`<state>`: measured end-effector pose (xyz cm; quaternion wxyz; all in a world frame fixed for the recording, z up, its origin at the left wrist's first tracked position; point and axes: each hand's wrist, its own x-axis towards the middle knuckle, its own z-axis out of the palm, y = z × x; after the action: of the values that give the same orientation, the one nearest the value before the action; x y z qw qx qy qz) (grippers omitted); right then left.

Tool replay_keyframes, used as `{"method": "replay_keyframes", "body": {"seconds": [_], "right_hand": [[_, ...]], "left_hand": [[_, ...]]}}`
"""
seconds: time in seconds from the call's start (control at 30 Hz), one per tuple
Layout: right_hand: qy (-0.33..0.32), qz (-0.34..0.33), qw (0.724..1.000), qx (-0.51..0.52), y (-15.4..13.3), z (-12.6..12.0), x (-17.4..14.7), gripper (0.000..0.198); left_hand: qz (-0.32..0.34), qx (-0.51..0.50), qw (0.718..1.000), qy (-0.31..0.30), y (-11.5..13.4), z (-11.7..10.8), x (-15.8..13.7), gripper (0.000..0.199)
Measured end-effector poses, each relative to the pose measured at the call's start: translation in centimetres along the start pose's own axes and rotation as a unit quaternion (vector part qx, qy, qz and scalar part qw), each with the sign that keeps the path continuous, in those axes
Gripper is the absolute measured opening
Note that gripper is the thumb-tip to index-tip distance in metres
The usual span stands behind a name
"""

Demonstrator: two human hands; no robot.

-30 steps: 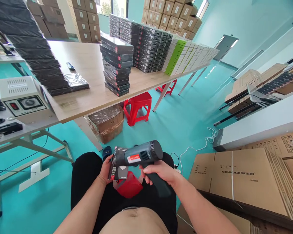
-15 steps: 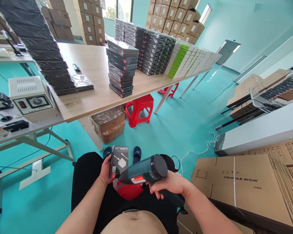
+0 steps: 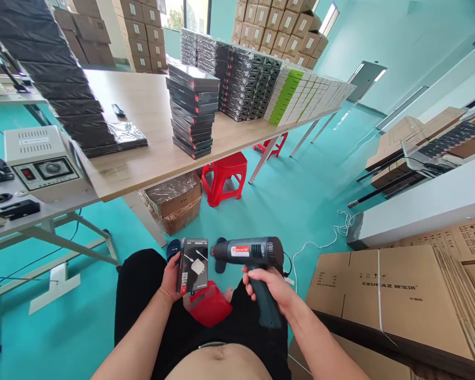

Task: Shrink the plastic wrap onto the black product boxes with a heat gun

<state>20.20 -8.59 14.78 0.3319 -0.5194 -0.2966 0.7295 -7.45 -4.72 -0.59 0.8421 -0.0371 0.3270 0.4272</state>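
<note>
My left hand (image 3: 171, 278) grips a small black retail box (image 3: 195, 266) by its left side. The box front pictures a white charger and cable, and its left edge carries a red mark. In my right hand (image 3: 269, 285) is a dark green heat gun (image 3: 253, 252), held by its handle. The gun's nozzle points left, close to the box's right edge, with a small gap between them. Both are above my lap, over a red stool seat (image 3: 209, 306) between my legs.
A wooden table (image 3: 154, 158) ahead bears a stack of black boxes (image 3: 193, 111) and rows of wrapped boxes. At left stands a beige machine (image 3: 43, 158) with a dial. A red stool (image 3: 224, 179) is under the table edge. Cardboard cartons (image 3: 380, 301) lie at right, near a white cable (image 3: 320, 245).
The heat gun has swung from tilted across the box's lower right corner to nearly level, its nozzle moving up along the right side. The box stays in my left hand almost unmoved.
</note>
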Motion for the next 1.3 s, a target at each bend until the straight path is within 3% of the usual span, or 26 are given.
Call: {"method": "replay_keyframes", "body": {"seconds": [0.07, 0.23, 0.3, 0.47, 0.6, 0.7, 0.83, 0.9, 1.0, 1.13, 1.3], "right_hand": [[0.013, -0.016, 1.0, 0.011, -0.8, 0.5, 0.6, 0.025], [-0.061, -0.004, 0.998, -0.009, -1.8, 3.3, 1.3, 0.029], [-0.055, -0.007, 0.998, -0.013, -1.8, 3.8, 1.7, 0.03], [0.028, -0.011, 0.999, -0.011, -1.6, 2.3, 2.7, 0.024], [0.027, -0.009, 0.999, -0.015, -1.9, 2.0, 2.2, 0.025], [-0.053, 0.019, 0.997, -0.055, -2.3, 2.6, 0.9, 0.026], [-0.202, 0.061, 0.964, -0.162, -2.6, 3.1, -0.4, 0.022], [-0.183, 0.05, 0.972, -0.142, -2.5, 3.4, -0.2, 0.024], [-0.089, 0.016, 0.994, -0.063, -2.4, 3.9, 1.0, 0.028], [0.013, -0.012, 0.999, -0.042, -2.5, 3.2, 2.7, 0.026], [-0.001, 0.011, 0.998, -0.063, -2.0, 0.4, 1.6, 0.025]], "left_hand": [[-0.015, 0.018, 1.0, 0.006, -0.1, -0.1, -0.1, 0.045], [-0.021, 0.045, 0.999, 0.014, -0.1, -0.3, 0.1, 0.04], [-0.016, 0.039, 0.999, 0.018, -0.1, -0.3, 0.0, 0.04], [-0.012, 0.009, 1.0, 0.005, -0.1, -0.3, -0.7, 0.043], [-0.019, 0.009, 1.0, 0.008, 0.0, -0.3, -0.6, 0.043], [-0.016, 0.013, 1.0, 0.009, 0.1, -0.3, -0.1, 0.041], [0.011, -0.006, 1.0, -0.015, 0.2, -0.4, 0.3, 0.041], [0.008, -0.007, 1.0, -0.009, 0.2, -0.5, 0.3, 0.042], [-0.003, -0.001, 1.0, 0.008, 0.1, -0.7, 0.0, 0.044], [0.001, -0.018, 1.0, -0.003, 0.2, -1.0, -0.1, 0.046], [0.003, -0.027, 1.0, -0.008, 0.2, -1.1, 0.2, 0.049]]}}
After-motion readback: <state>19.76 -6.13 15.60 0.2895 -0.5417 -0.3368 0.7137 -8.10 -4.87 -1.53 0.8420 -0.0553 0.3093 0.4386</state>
